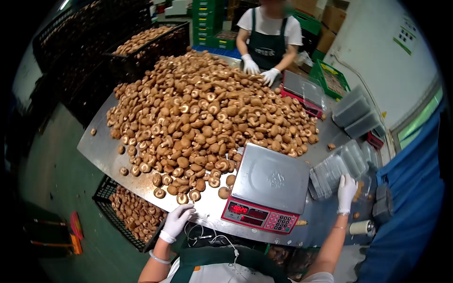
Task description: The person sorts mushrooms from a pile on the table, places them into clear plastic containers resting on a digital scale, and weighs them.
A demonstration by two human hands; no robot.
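Your gloved right hand (pixel 348 188) is on the near end of the clear tray stack (pixel 337 167), right of the scale (pixel 271 179); fingers are bent over the edge, can't tell if they're gripping or just touching. Your left hand (pixel 178 220) looks relaxed, fingers half-bent, nothing visible in it, at the near table edge by a loose mushroom (pixel 195 194); can't tell if it touches that. For the trays: work one rim loose with fingertips first, then peel it off straight; don't squeeze the walls. They're thin, glossy plastic, nested tight, so expect sticking and doubles; judgement call, but steadying the stack with the other hand should help. Keep the forearm off the scale's near corner. Scale has a flat brushed-metal platter on a red body, red digits lit. Mushroom pile (pixel 198 108) fills the table middle beyond the scale: rounded brown caps, matte, pale undersides and short stems, probably soft enough to bruise. Table (pixel 101 141) is smooth sheet metal, so round caps likely roll. Black crate (pixel 106 188) below left is open-lattice plastic, mushrooms inside.
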